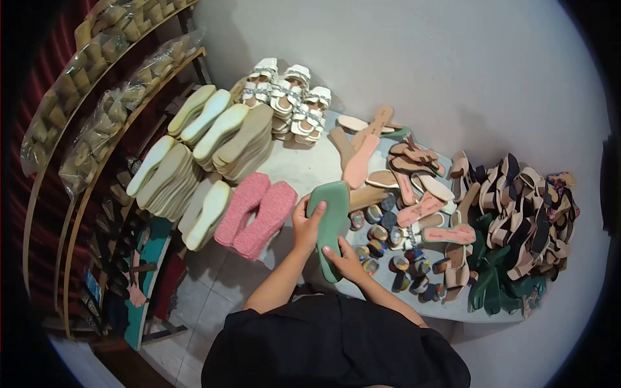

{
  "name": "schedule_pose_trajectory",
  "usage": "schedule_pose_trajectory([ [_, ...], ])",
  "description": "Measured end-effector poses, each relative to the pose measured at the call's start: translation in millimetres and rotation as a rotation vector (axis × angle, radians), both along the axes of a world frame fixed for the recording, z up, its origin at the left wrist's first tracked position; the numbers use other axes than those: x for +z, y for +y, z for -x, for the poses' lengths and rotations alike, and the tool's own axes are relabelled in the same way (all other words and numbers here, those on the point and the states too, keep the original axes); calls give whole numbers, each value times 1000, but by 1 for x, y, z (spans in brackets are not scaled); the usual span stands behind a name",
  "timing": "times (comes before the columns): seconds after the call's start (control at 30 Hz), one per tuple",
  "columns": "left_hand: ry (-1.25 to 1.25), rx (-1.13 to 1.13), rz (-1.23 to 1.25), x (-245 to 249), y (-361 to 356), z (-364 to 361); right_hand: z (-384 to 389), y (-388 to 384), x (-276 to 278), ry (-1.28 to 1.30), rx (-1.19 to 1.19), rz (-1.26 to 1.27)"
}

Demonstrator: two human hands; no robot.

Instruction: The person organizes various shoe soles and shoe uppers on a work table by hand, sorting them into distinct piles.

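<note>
A smooth green shoe sole is held up in front of my body, above the table's near edge. My left hand grips its left edge near the wide end, the thumb lying on the upper face. Lower down, my right hand grips the opposite edge near the narrow end, its thumb also on top. The fingers beneath the sole are hidden. Just left of my left hand lie pink textured soles. Behind the green sole is a peach-pink insole.
Stacked cream soles and white sandals stand at the table's back left. Multicoloured heels, green shoe parts and a pile of sandals crowd the right. Wooden shelves with bagged heels rise on the left.
</note>
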State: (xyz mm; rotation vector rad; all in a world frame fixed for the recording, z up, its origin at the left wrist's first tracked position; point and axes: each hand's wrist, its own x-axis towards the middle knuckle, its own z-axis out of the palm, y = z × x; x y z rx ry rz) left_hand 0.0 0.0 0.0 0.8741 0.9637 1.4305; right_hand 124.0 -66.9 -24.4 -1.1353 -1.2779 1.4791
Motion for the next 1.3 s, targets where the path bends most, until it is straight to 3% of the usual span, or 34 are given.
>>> schedule_pose_trajectory([
  [0.07,88,129,-138,-3,15,-3,-8,22,5,22,18,96],
  [0.2,372,364,-167,-25,51,99,34,122,3,231,-46,418],
  [0.23,565,338,-188,-26,53,116,39,142,14,294,-75,570],
  [0.3,952,269,-219,-28,51,143,25,188,-2,305,234,650],
  [0.4,1356,172,-93,-42,42,149,36,243,-38,218,332,833],
  [0.43,1473,155,-22,-45,38,148,50,247,-25,175,229,822],
  [0.5,1504,111,18,-59,35,151,83,253,-4,85,30,794],
  [0.53,1542,100,12,-56,33,149,94,265,-24,221,87,737],
  [0.6,1615,71,8,-55,33,148,114,278,-47,185,159,688],
  [0.77,1611,50,-8,-52,31,153,157,284,-56,33,154,696],
  [0.93,1482,4,42,-38,50,166,147,285,-68,-44,93,701],
  [1.03,1566,153,-142,-43,79,174,127,286,-82,196,72,764],
  [1.17,1531,134,-179,-43,103,177,106,276,-82,327,89,815],
  [1.3,1089,171,-323,-11,71,194,96,257,-55,348,6,760],
])
